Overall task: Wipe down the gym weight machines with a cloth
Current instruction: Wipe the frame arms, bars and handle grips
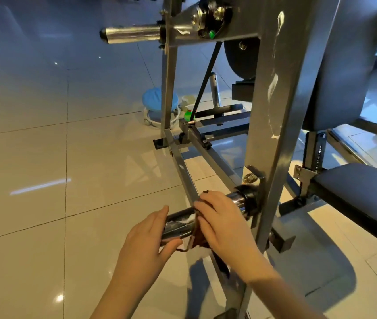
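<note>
bottom middle | left hand (146, 240) grips the bar (178, 223) end to steady it | right hand (219, 223) squeezes the cloth (198, 240) round the bar (white foam (189, 218) there) to rub it clean

cloth (197, 240) mostly under right hand (219, 223), bucket (152, 100) half behind post (168, 88)

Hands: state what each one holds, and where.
The left hand grips the free end of the bar. The right hand holds the cloth wrapped round its middle.

Shiny chrome metal peg (178, 223), brown fabric cloth (198, 240), glossy tiled floor (33, 146).
</note>
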Action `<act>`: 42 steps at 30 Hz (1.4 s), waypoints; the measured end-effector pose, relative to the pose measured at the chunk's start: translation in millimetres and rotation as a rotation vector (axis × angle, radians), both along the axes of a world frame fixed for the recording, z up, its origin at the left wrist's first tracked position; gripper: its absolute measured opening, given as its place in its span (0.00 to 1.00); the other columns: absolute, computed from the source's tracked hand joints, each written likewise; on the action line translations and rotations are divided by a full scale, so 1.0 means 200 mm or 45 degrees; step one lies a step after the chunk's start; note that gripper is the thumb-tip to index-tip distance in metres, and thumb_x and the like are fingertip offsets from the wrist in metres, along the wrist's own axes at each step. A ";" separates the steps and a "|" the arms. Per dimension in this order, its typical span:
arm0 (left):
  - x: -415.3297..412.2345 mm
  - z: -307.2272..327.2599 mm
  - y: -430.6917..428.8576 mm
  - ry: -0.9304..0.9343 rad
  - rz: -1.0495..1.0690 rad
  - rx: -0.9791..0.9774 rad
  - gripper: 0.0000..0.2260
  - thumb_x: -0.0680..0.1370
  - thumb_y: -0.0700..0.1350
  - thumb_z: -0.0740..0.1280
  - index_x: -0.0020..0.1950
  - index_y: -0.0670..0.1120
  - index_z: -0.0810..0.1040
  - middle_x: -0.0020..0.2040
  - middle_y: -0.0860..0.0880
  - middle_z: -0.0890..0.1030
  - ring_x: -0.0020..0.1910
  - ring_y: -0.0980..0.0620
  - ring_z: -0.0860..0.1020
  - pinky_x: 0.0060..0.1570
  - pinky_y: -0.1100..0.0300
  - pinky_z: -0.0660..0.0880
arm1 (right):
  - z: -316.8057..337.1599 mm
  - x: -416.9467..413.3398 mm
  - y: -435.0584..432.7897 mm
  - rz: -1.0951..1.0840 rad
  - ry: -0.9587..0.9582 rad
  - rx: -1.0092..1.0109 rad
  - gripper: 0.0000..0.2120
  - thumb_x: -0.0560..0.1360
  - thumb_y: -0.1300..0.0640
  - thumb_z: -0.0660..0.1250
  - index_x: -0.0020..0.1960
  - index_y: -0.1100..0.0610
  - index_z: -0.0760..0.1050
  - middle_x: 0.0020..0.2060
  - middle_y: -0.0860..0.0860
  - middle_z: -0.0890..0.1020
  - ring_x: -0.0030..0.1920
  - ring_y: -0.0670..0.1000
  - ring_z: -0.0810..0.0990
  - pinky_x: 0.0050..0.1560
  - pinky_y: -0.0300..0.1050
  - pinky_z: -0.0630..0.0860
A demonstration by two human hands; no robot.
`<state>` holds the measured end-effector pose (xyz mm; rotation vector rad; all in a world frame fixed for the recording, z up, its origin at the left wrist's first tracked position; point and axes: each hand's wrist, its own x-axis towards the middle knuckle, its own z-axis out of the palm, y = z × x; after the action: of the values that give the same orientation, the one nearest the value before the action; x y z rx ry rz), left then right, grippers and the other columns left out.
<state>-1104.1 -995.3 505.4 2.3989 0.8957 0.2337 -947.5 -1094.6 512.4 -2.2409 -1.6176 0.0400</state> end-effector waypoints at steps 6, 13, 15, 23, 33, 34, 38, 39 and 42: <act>0.00 0.02 0.01 0.040 0.018 -0.005 0.33 0.76 0.60 0.63 0.77 0.52 0.55 0.71 0.57 0.68 0.65 0.55 0.69 0.66 0.59 0.62 | 0.00 -0.07 0.10 -0.507 0.279 0.134 0.13 0.79 0.53 0.60 0.59 0.56 0.77 0.57 0.49 0.77 0.61 0.47 0.72 0.66 0.43 0.68; 0.00 -0.08 0.04 0.163 0.046 0.266 0.33 0.70 0.67 0.59 0.63 0.44 0.77 0.50 0.50 0.83 0.45 0.48 0.82 0.51 0.49 0.76 | 0.03 0.08 0.09 -0.379 0.148 -0.038 0.11 0.80 0.57 0.60 0.57 0.57 0.78 0.54 0.50 0.79 0.58 0.49 0.74 0.63 0.42 0.69; 0.00 -0.08 0.04 0.193 0.062 0.356 0.34 0.72 0.70 0.56 0.59 0.44 0.79 0.47 0.50 0.84 0.43 0.49 0.82 0.51 0.48 0.76 | 0.00 0.03 0.14 -0.550 0.125 -0.002 0.10 0.79 0.56 0.60 0.54 0.56 0.79 0.51 0.50 0.79 0.56 0.49 0.74 0.58 0.38 0.66; -0.02 -0.06 0.02 0.293 0.111 0.487 0.35 0.71 0.70 0.52 0.50 0.41 0.81 0.39 0.46 0.83 0.39 0.45 0.81 0.56 0.44 0.67 | 0.02 0.07 0.07 -0.404 0.087 -0.042 0.12 0.79 0.55 0.59 0.55 0.57 0.79 0.53 0.50 0.79 0.58 0.49 0.74 0.60 0.37 0.64; -0.01 -0.01 -0.02 0.423 0.138 0.387 0.31 0.73 0.69 0.55 0.38 0.40 0.75 0.29 0.45 0.77 0.29 0.43 0.77 0.51 0.41 0.74 | 0.03 0.01 0.07 -0.284 0.134 -0.072 0.12 0.80 0.54 0.58 0.57 0.56 0.78 0.55 0.49 0.77 0.59 0.46 0.72 0.62 0.34 0.64; -0.02 -0.01 -0.01 0.434 0.140 0.374 0.32 0.74 0.70 0.54 0.37 0.40 0.75 0.28 0.45 0.76 0.28 0.43 0.77 0.51 0.40 0.74 | 0.02 0.04 0.09 -0.378 0.163 -0.039 0.11 0.80 0.56 0.59 0.56 0.56 0.77 0.54 0.49 0.77 0.58 0.46 0.72 0.60 0.35 0.65; -0.03 0.01 -0.02 0.478 0.149 0.264 0.31 0.71 0.70 0.54 0.36 0.41 0.74 0.28 0.46 0.77 0.27 0.44 0.77 0.50 0.40 0.74 | -0.02 -0.12 0.10 -0.548 0.271 0.119 0.11 0.78 0.55 0.60 0.54 0.56 0.78 0.55 0.49 0.77 0.61 0.47 0.71 0.65 0.41 0.67; -0.02 0.03 -0.02 0.508 0.132 0.192 0.31 0.70 0.70 0.52 0.39 0.42 0.75 0.30 0.47 0.78 0.30 0.45 0.79 0.52 0.41 0.73 | -0.02 -0.14 0.06 -0.423 0.259 0.093 0.13 0.78 0.53 0.58 0.56 0.55 0.78 0.58 0.49 0.76 0.63 0.47 0.70 0.68 0.41 0.64; 0.00 0.08 -0.02 0.618 0.133 0.112 0.32 0.71 0.73 0.47 0.54 0.49 0.72 0.49 0.54 0.80 0.50 0.52 0.79 0.66 0.50 0.64 | 0.05 -0.01 0.02 -0.188 0.187 -0.109 0.16 0.80 0.52 0.55 0.61 0.55 0.77 0.61 0.48 0.75 0.66 0.47 0.69 0.68 0.34 0.57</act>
<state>-1104.9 -998.4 521.0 2.5380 1.2473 -0.2920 -949.8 -1090.1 522.0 -2.3558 -1.3957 0.2330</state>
